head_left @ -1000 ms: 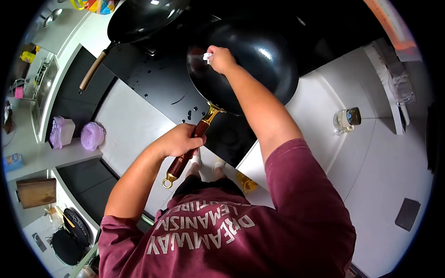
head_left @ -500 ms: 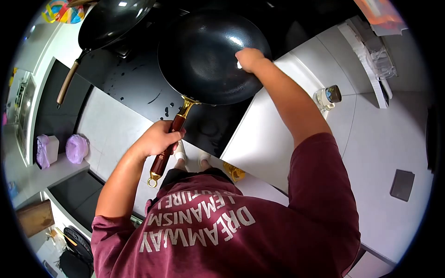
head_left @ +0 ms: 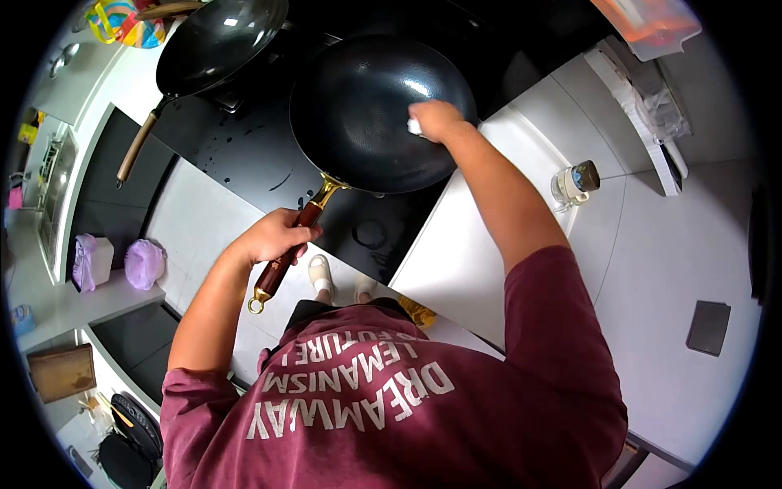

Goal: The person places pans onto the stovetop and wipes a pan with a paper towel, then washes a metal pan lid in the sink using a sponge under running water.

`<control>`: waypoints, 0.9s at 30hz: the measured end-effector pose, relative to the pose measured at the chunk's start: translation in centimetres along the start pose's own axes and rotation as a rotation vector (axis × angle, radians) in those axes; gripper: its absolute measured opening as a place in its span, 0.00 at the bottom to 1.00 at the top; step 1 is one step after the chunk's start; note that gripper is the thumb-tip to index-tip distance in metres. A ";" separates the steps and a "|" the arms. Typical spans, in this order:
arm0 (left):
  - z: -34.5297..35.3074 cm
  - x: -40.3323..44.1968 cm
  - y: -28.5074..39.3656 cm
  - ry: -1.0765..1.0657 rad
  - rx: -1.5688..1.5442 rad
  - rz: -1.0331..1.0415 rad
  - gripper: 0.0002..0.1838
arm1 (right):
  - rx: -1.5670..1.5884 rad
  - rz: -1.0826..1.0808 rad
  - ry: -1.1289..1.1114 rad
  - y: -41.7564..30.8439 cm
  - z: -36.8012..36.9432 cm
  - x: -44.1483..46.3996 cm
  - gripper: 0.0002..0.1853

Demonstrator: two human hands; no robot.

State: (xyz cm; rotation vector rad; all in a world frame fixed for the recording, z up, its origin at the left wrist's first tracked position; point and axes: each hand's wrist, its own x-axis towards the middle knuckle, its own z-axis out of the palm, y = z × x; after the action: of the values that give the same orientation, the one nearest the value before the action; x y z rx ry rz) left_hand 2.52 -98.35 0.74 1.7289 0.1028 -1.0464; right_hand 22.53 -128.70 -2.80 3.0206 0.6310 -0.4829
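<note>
A large black wok [head_left: 358,114] stands over the black stovetop, its inside shiny. My left hand [head_left: 281,236] is wrapped round its dark red handle [head_left: 273,275], which has gold fittings and a ring at the end. Inside the wok, at its right side, my right hand [head_left: 437,121] is closed on a small white wad [head_left: 414,126]. The wad lies against the wok's inner surface; whether it is cloth or paper I cannot tell.
A second wok [head_left: 213,45] with a wooden handle sits at the upper left. Water drops dot the black stovetop [head_left: 252,163]. On the right are a glass jar [head_left: 568,186] and a dark flat object [head_left: 708,328]. Purple-lined bins [head_left: 145,264] stand at the left.
My right hand has moved with the white wad from the wok's left side to its right side. The left hand keeps its hold on the handle, and the view has shifted.
</note>
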 end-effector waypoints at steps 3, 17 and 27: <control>0.2 -0.1 -0.1 0.043 -0.049 0.001 0.15 | -0.202 -0.084 -0.243 -1.1 1.8 -1.1 0.13; -2.9 -2.8 0.0 0.330 0.093 0.188 0.36 | 2.196 -0.659 -0.173 -14.7 -6.0 -3.8 0.18; -13.7 -8.1 0.2 0.371 -0.689 0.808 0.19 | 2.013 -0.797 -0.382 -29.0 -9.4 0.2 0.13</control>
State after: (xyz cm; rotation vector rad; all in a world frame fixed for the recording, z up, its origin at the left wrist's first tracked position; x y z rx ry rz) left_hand 5.75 -84.10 7.17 1.1248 -0.0098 -0.0550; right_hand 14.02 -101.23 7.41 3.0080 2.3253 -3.2591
